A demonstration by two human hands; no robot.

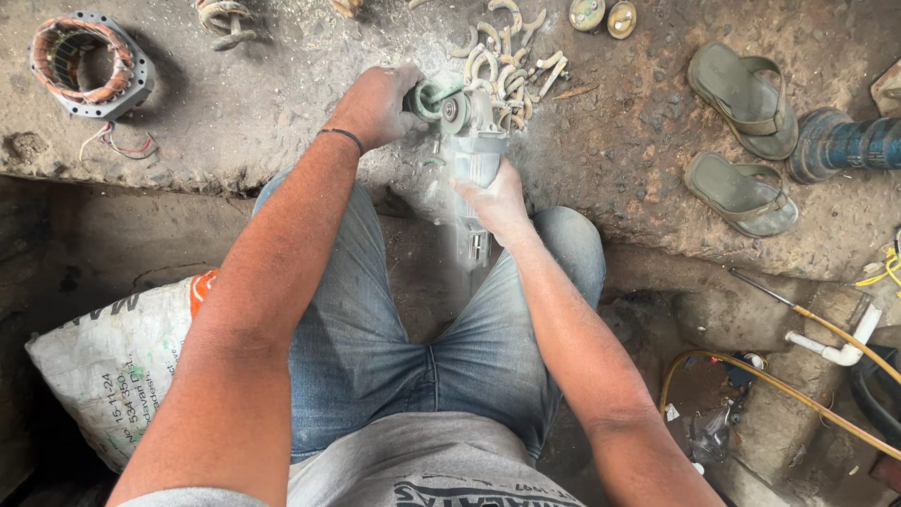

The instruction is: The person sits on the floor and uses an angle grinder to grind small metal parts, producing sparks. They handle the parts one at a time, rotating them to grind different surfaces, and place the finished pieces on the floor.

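My right hand [496, 199] grips the grey body of an angle grinder [474, 155] that points away from me. Its disc [453, 111] sits against a small greenish round metal part [428, 98]. My left hand [377, 105] is closed around that part and holds it on the dusty concrete ledge [282, 113]. Pale dust hangs around the tool. Just beyond the disc lies a heap of several curved pale metal pieces [502, 61].
A motor stator with copper windings [86, 64] lies far left. A pair of sandals [746, 141] and a blue pipe fitting [845, 143] are at right. A white sack [117, 361] sits lower left. Yellow hoses and a white pipe [826, 352] run lower right.
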